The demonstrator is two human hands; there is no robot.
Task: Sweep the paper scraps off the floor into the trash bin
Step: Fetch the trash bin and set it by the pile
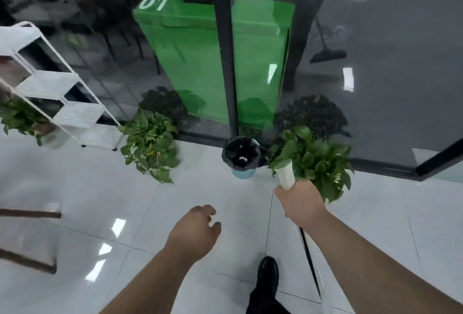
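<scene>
Nearest to us, at the bottom of the frame, our two bare forearms reach forward over the pale tiled floor (75, 188), with one dark shoe (268, 272) between them. Our right hand (299, 203), right of centre, is closed around a white handle (285, 175) whose top pokes out above the fist; a thin dark shaft (309, 251) runs down from it toward the bottom edge. Its lower end is out of frame, so we cannot tell whether it is a broom or a long-handled dustpan. Our left hand (198, 228), lower centre, hangs loosely curled and holds nothing.

Straight ahead, just above centre, stands the trash bin (241, 155): a small round blue pail lined with a black bag. Inside we see a few pale bits that look like paper scraps (242, 158). No scraps show on the tiles in view, though the picture is blurred.

We judge that we are at the carrying or emptying step, beside the bin. The next move calls for bringing the tool's lower end over the bag's mouth and tipping it cleanly, or else finding any scraps left outside the frame.

Potted plants (150, 143) sit left and right of the bin against a glass wall; a white shelf rack (62, 83) stands at the left.
</scene>
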